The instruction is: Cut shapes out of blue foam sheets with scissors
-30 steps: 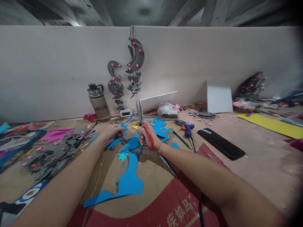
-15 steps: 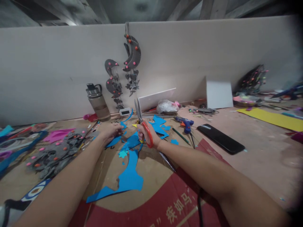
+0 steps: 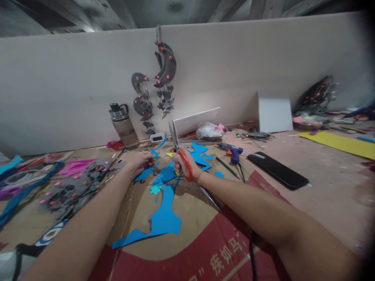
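Through my head camera, my right hand (image 3: 182, 164) grips the red-handled scissors (image 3: 185, 166), their slightly parted blades pointing toward twelve o'clock. My left hand (image 3: 142, 162), just beside them at nine o'clock, pinches a curled blue strip (image 3: 160, 146). From the scissors, a large blue offcut (image 3: 164, 220) lies at about seven o'clock on the cardboard (image 3: 137, 212), a blue glue gun (image 3: 235, 153) at three, and a bottle (image 3: 124, 127) stands at ten on the bench (image 3: 331, 187).

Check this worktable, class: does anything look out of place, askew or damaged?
Nothing looks spilled or broken. The glue gun lies on its side near the phone, an untidy spot for a tool. The bottle seems to lean, though the lens may cause that.
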Demonstrator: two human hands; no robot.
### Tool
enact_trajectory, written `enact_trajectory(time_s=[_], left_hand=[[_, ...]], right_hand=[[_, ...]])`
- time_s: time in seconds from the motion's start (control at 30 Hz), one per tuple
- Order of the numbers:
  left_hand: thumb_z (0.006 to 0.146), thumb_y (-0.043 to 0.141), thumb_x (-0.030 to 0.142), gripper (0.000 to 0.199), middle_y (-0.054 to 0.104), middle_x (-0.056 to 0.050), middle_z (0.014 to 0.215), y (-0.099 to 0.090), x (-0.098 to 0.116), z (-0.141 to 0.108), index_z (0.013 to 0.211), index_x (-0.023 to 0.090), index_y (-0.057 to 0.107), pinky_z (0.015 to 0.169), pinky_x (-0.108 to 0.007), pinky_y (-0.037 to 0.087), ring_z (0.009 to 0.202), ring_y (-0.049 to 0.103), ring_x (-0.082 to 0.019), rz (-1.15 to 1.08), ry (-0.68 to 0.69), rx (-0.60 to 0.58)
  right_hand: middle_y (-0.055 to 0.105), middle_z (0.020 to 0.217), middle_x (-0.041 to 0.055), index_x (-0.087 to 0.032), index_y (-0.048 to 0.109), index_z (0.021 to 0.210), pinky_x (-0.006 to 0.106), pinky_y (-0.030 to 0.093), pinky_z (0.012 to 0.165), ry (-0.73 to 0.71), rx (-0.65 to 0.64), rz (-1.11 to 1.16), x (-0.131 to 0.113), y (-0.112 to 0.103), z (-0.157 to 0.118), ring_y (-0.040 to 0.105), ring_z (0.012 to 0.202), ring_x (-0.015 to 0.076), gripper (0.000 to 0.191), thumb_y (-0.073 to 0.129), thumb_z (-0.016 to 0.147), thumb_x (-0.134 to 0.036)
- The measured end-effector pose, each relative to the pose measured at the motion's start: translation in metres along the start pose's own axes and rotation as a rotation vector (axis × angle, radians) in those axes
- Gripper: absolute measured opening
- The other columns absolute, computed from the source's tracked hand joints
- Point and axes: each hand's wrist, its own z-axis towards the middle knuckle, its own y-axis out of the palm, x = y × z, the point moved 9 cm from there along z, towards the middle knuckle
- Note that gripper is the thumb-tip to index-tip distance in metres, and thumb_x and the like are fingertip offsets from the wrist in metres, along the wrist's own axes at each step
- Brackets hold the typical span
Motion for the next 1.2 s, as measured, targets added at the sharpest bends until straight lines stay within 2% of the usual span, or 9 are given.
enact_trajectory(time_s=[0.1, 0.23, 0.4, 0.57, 0.77, 0.93, 1.07, 1.2], left_hand=[[0.046, 0.082, 0.021, 0.031, 0.052, 0.003, 0.052, -0.001, 0.014, -0.002, 0.055, 0.016, 0.053, 0.047, -0.022, 0.037, 0.049, 0.047, -0.009, -0.037, 0.041, 0.020], [0.047, 0.083, 0.023, 0.030, 0.058, 0.001, 0.059, 0.006, 0.041, -0.010, 0.061, 0.014, 0.058, 0.054, -0.022, 0.042, 0.056, 0.053, -0.010, -0.060, 0.109, -0.014], [0.051, 0.085, 0.027, 0.031, 0.059, 0.001, 0.060, 0.030, 0.076, -0.030, 0.061, 0.015, 0.059, 0.058, -0.023, 0.044, 0.055, 0.053, -0.008, -0.045, 0.208, -0.106], [0.058, 0.083, 0.029, 0.029, 0.062, -0.001, 0.058, 0.063, 0.098, -0.056, 0.059, 0.015, 0.058, 0.057, -0.022, 0.039, 0.057, 0.055, -0.010, 0.064, 0.270, -0.193], [0.065, 0.078, 0.026, 0.022, 0.066, -0.003, 0.058, 0.084, 0.102, -0.069, 0.060, 0.016, 0.058, 0.055, -0.023, 0.034, 0.054, 0.055, -0.010, 0.156, 0.304, -0.261], [0.064, 0.081, 0.028, 0.024, 0.066, -0.003, 0.061, 0.090, 0.102, -0.074, 0.065, 0.015, 0.061, 0.060, -0.025, 0.040, 0.058, 0.059, -0.012, 0.051, 0.294, -0.232], [0.062, 0.086, 0.031, 0.029, 0.068, -0.004, 0.067, 0.099, 0.107, -0.081, 0.075, 0.013, 0.067, 0.064, -0.026, 0.044, 0.062, 0.063, -0.013, -0.113, 0.309, -0.233], [0.062, 0.087, 0.028, 0.033, 0.072, -0.006, 0.080, 0.104, 0.108, -0.087, 0.086, 0.013, 0.070, 0.067, -0.026, 0.047, 0.070, 0.067, -0.015, -0.187, 0.336, -0.208]], right_hand=[[0.035, 0.053, -0.0138, -0.026, 0.042, 0.092, 0.018, 0.029, 0.037, -0.050, -0.005, -0.031, -0.005, 0.000, -0.001, 0.033, 0.040, 0.0062, 0.041, 0.072, 0.072, -0.045], [0.042, 0.059, -0.0111, -0.026, 0.046, 0.099, 0.020, 0.033, 0.041, -0.233, 0.056, -0.115, -0.032, 0.000, -0.003, 0.038, 0.043, 0.0068, 0.037, 0.069, 0.077, -0.045], [0.055, 0.075, -0.0060, -0.026, 0.047, 0.103, 0.022, 0.042, 0.054, -0.423, 0.122, -0.169, -0.066, 0.002, -0.005, 0.049, 0.058, 0.0089, 0.042, 0.075, 0.073, -0.036], [0.058, 0.084, -0.0030, -0.027, 0.046, 0.107, 0.022, 0.040, 0.053, -0.441, 0.109, -0.166, -0.078, 0.006, -0.005, 0.050, 0.063, 0.0098, 0.048, 0.076, 0.071, -0.034], [0.053, 0.079, -0.0050, -0.025, 0.046, 0.102, 0.022, 0.040, 0.053, -0.445, 0.103, -0.193, -0.087, 0.011, -0.009, 0.048, 0.061, 0.0090, 0.045, 0.076, 0.069, -0.033], [0.055, 0.079, -0.0048, -0.024, 0.049, 0.101, 0.023, 0.045, 0.059, -0.458, 0.173, -0.176, -0.095, 0.008, -0.014, 0.051, 0.065, 0.0094, 0.043, 0.076, 0.069, -0.029], [0.056, 0.079, -0.0054, -0.024, 0.048, 0.098, 0.024, 0.049, 0.062, -0.418, 0.254, -0.039, -0.096, 0.000, -0.014, 0.055, 0.065, 0.0097, 0.036, 0.072, 0.071, -0.028], [0.057, 0.077, -0.0061, -0.024, 0.046, 0.099, 0.024, 0.051, 0.058, -0.336, 0.289, 0.163, -0.092, -0.003, -0.012, 0.057, 0.060, 0.0097, 0.041, 0.072, 0.067, -0.027]])
